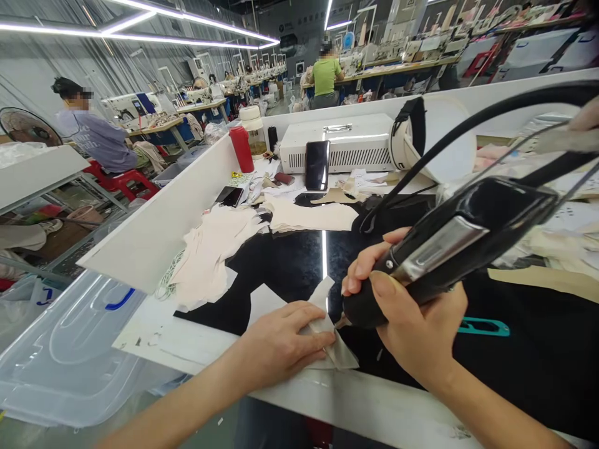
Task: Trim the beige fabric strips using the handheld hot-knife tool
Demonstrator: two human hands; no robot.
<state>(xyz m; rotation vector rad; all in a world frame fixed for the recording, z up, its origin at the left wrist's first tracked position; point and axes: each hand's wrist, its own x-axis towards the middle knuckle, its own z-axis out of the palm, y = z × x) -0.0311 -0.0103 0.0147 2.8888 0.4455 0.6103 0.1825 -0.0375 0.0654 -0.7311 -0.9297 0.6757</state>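
My right hand (416,330) is wrapped round a black hand tool (449,243) with a long metal lever, which looks like a glue gun. A thick hose or cable runs from its rear. Its small pointed tip (342,322) is at the edge of a pale, thin cut piece (344,352), perhaps fabric. Over that piece lies my left hand (290,340), with its fingers closed down on the material close to the tip; the thumb is hidden. Another pale flap (266,302) of material shows behind the left hand. Beneath them is a glossy black work surface (281,255).
Stacked pale cut pieces (210,249) lie at left, with more pieces (311,215) behind. A phone (317,165) leans against a white vented box (337,143). A teal-handled item (484,326) lies right. A low white wall (163,218) borders the table. Co-workers sit beyond.
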